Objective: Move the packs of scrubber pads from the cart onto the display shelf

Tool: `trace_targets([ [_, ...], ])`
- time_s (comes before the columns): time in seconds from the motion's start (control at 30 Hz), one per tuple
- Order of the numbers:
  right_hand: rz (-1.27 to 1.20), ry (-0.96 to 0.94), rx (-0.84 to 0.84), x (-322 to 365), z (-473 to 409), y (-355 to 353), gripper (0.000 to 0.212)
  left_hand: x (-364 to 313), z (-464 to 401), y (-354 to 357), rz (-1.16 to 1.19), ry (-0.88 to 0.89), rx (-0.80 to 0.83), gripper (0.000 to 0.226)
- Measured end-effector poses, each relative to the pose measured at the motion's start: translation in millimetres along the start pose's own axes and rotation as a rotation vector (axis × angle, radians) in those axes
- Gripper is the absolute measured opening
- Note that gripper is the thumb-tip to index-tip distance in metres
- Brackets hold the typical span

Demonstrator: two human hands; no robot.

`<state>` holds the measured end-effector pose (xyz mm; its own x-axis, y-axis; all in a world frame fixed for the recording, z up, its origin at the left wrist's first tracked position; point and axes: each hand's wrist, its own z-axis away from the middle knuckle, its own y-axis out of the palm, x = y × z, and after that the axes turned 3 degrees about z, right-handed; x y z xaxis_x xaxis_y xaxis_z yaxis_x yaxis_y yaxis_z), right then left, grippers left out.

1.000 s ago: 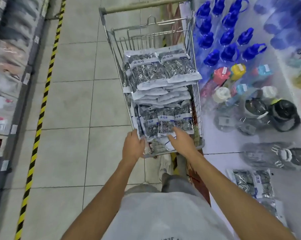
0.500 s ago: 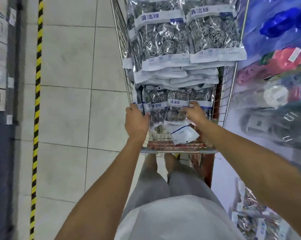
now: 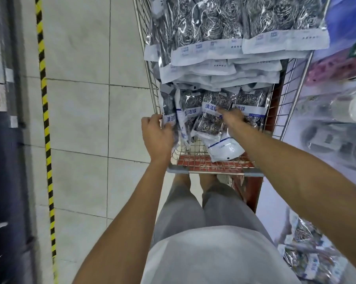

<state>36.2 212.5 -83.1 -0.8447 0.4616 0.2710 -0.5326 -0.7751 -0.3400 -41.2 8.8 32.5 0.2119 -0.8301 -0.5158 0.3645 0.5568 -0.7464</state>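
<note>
**Desk:** What are the hands doing in the cart (image 3: 152, 78)?

**Photographer:** Both are reaching into its near end. The left hand (image 3: 156, 134) is curling its fingers round the leftmost upright pack of scrubber pads (image 3: 170, 117), at the left wire wall. The right hand (image 3: 232, 119) is pressing onto the middle pack (image 3: 212, 107); whether its fingers are closing on it, I cannot tell.

**Desk:** How is the lift best done?

**Photographer:** I am judging that gathering several upright packs between both palms and raising them straight up is cleanest, since a tall stack of packs (image 3: 224, 64) is overhanging just beyond them.

**Desk:** And room to move?

**Photographer:** The right wire wall is standing between the packs and the display shelf (image 3: 275, 201), where 1 group of placed packs (image 3: 304, 257) is already lying near. The tiled floor (image 3: 80, 119) is lying open to the left.
</note>
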Motion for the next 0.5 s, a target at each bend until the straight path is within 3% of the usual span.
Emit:
trace_targets([
  [0.1,-0.103,0.040,-0.006,-7,-8,6,0.087,7,1,-11,0.141,-0.005,0.019,0.023],
  [0.23,-0.166,0.089,0.022,-9,5,0,0.110,12,4,-29,0.336,-0.020,0.086,0.016],
  [0.4,-0.266,0.016,0.087,-16,37,-15,0.110,16,13,-50,0.463,-0.060,0.133,0.017],
  [0.5,-0.298,-0.053,0.112,-26,64,-26,0.095,17,20,-71,0.553,-0.133,0.173,0.021],
])
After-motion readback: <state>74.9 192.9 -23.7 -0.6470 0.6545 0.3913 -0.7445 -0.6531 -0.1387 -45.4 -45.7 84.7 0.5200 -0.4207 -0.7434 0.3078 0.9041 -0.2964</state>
